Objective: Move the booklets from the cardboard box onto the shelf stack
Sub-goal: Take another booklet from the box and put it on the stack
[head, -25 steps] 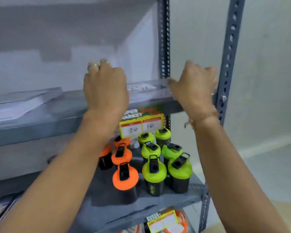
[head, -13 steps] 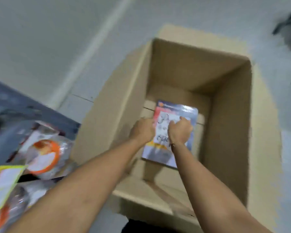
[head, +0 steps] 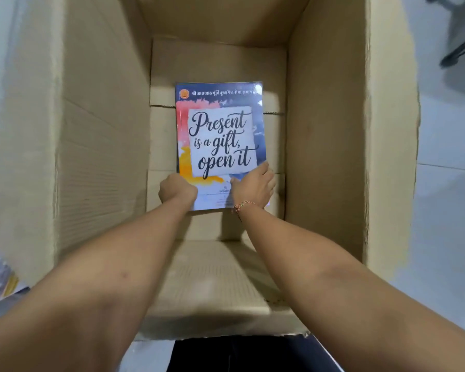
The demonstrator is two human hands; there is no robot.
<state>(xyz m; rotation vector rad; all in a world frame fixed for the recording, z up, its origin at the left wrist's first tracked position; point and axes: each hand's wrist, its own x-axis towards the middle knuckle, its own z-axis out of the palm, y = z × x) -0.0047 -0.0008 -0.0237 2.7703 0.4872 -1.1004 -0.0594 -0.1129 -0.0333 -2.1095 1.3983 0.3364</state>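
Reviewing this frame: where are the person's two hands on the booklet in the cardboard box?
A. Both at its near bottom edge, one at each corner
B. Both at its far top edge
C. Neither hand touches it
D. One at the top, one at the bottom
A: the left hand and right hand both sit at the near bottom corners of the booklet, which lies on the floor of the cardboard box.

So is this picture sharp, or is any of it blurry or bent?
Head view: the booklet cover lettering reads sharp, with slight glare on its top right corner; the box walls bow outward from the wide lens; the forearms and frame edges look soft.
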